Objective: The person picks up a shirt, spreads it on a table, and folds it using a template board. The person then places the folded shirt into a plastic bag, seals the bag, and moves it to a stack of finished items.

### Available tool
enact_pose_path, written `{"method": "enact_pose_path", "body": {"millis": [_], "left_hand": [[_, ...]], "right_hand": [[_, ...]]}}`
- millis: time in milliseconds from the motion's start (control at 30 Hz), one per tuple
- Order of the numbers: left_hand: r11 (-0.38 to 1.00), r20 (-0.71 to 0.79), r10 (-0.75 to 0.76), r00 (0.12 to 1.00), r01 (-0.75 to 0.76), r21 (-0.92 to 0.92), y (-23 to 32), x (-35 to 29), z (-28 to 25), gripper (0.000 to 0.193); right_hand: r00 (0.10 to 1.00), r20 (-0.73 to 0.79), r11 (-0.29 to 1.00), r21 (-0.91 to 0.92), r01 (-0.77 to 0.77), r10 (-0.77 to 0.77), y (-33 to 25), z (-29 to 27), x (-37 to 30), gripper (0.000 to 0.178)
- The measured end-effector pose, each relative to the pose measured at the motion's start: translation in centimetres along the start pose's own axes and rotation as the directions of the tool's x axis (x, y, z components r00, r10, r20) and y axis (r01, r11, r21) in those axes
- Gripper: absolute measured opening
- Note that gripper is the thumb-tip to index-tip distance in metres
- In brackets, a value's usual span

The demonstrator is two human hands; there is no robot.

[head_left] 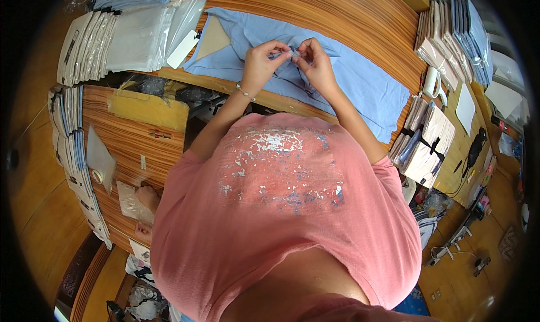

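Note:
A light blue garment (365, 86) lies spread and rumpled across the wood-grain table in front of me. My left hand (262, 64) and my right hand (316, 68) meet over its upper middle, fingertips pinched on a small raised fold of the cloth. Whether a button or another small part sits between the fingers is too small to tell. Near the garment's left end, a tan piece of card (214, 38) lies against the cloth, partly covered by it. Just left of that is a white card tag (181, 50) with a black end.
Clear plastic bags (138, 41) and a row of packaged garments (84, 49) stand at the left. Folded garment stacks (444, 38), a white mug (432, 83) and a tied bundle (430, 142) are at the right. Another person's hand (147, 197) works at the lower-left table.

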State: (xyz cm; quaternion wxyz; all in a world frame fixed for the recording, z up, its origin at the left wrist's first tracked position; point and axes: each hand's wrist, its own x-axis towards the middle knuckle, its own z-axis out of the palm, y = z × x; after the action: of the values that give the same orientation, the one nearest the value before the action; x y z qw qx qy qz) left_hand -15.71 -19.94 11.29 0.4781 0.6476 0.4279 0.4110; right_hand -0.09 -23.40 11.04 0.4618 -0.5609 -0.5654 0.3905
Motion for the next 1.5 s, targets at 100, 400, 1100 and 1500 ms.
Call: {"method": "enact_pose_path", "body": {"millis": [100, 400, 1100, 1500], "left_hand": [[0.999, -0.021, 0.049, 0.999, -0.048, 0.015, -0.2, 0.0, 0.3, 0.012], [0.981, 0.034, 0.171, 0.985, -0.173, 0.082, -0.1, 0.3, -0.2, 0.010], [0.960, 0.173, -0.102, 0.980, 0.143, -0.242, -2.5, 1.3, -0.1, 0.013], [0.978, 0.092, -0.049, 0.995, 0.066, -0.196, -3.1, 0.8, 0.2, 0.012]], "right_hand": [[1.000, 0.016, 1.000, 0.015, -0.012, 0.012, -0.3, 0.2, -0.2, 0.023], [0.989, 0.019, 0.938, 0.314, -0.148, 0.150, 0.6, -0.2, 0.6, 0.023], [0.999, -0.038, 0.989, -0.144, -0.044, 0.039, 0.3, 0.1, 0.1, 0.014], [0.974, -0.009, 0.894, -0.400, 0.204, -0.226, 0.1, 0.1, 0.4, 0.009]]}}
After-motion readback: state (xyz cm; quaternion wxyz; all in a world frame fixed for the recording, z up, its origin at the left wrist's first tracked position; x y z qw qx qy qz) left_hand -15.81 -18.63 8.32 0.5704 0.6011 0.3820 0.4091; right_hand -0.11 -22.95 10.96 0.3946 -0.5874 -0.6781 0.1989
